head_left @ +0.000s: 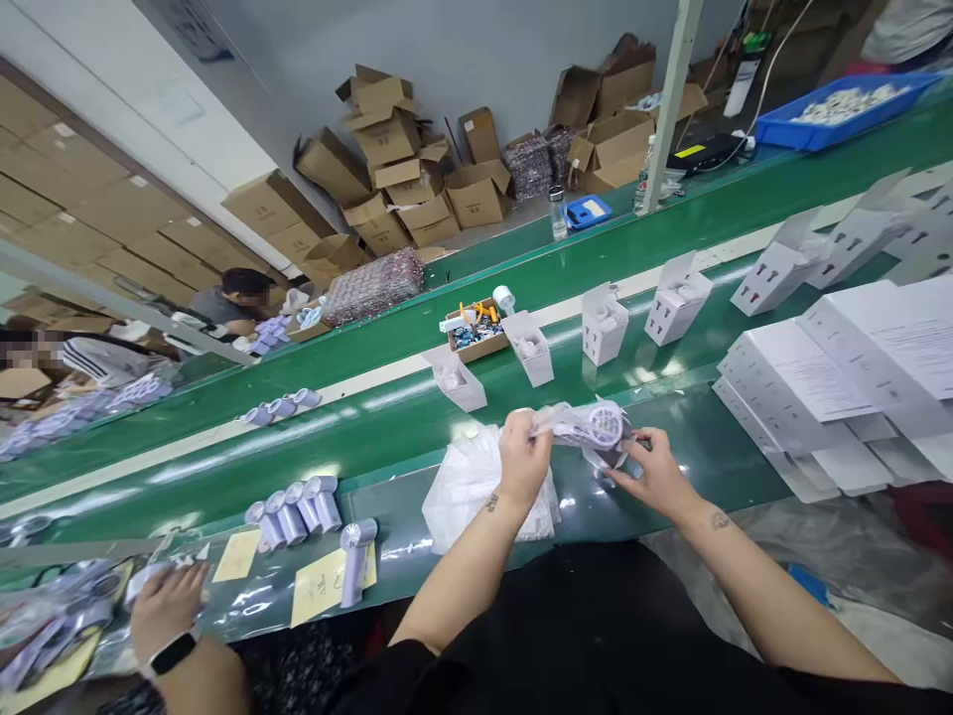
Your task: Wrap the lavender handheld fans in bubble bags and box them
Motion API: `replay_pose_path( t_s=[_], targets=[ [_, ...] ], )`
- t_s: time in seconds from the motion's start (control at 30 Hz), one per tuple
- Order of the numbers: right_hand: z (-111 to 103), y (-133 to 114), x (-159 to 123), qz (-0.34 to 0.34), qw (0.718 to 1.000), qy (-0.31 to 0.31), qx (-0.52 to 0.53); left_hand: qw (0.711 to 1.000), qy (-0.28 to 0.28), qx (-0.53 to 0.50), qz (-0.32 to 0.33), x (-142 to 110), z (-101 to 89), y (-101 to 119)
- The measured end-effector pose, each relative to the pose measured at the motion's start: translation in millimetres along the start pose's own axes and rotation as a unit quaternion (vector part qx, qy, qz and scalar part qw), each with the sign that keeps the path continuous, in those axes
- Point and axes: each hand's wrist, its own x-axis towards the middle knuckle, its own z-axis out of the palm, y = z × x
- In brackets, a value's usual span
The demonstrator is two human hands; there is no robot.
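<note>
A lilac handheld fan [605,425], with a clear plastic bag around its handle end, lies across between my two hands above the bench. My left hand [525,459] is closed around the bagged handle end at the left. At the round fan head, my right hand [661,479] pinches the edge with thumb and fingers; whether it grips the fan or a bit of bag there is hard to see. Below my left hand is a pile of white translucent plastic bags [460,489]. Beyond my hands, open white boxes [463,387] stand on the green belt.
Stacked white printed boxes [811,367] fill the right. A small carton [480,343] of mixed parts sits across the belt. Several lilac fans [298,508] lie at left, one fan [355,561] on yellow paper. A co-worker's hand [170,601] with a watch is at lower left.
</note>
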Motion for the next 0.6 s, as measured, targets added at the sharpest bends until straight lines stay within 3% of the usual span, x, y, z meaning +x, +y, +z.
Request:
replay_pose_path(
  t_s=[0.07, 0.13, 0.3, 0.37, 0.47, 0.6],
  targets=[
    [-0.8, 0.8, 0.0, -0.003, 1.0, 0.015, 0.006, 0.982, -0.025, 0.103, 0.156, -3.5, -8.8, 1.5],
    [-2.1, 2.3, 0.7, 0.004, 1.0, 0.016, 0.013, 0.958, -0.067, 0.141, 0.241, -6.0, -11.0, 2.5],
    [-3.4, 8.0, -1.4, 0.053, 0.998, -0.006, 0.043, 0.967, -0.053, 0.15, 0.198, -4.7, 15.3, 7.8],
    [-3.1, 9.3, -3.9, 0.082, 0.995, 0.004, 0.047, 0.948, -0.076, 0.203, 0.231, -0.9, 24.2, 16.5],
    [-1.6, 7.6, -4.6, 0.117, 0.991, 0.002, 0.063, 0.9, -0.137, 0.308, 0.277, 6.9, 21.6, 31.4],
    [2.9, 0.5, 4.0, 0.113, 0.99, -0.028, 0.082, 0.889, -0.111, 0.374, 0.24, 8.3, 8.2, 37.8]
  ],
)
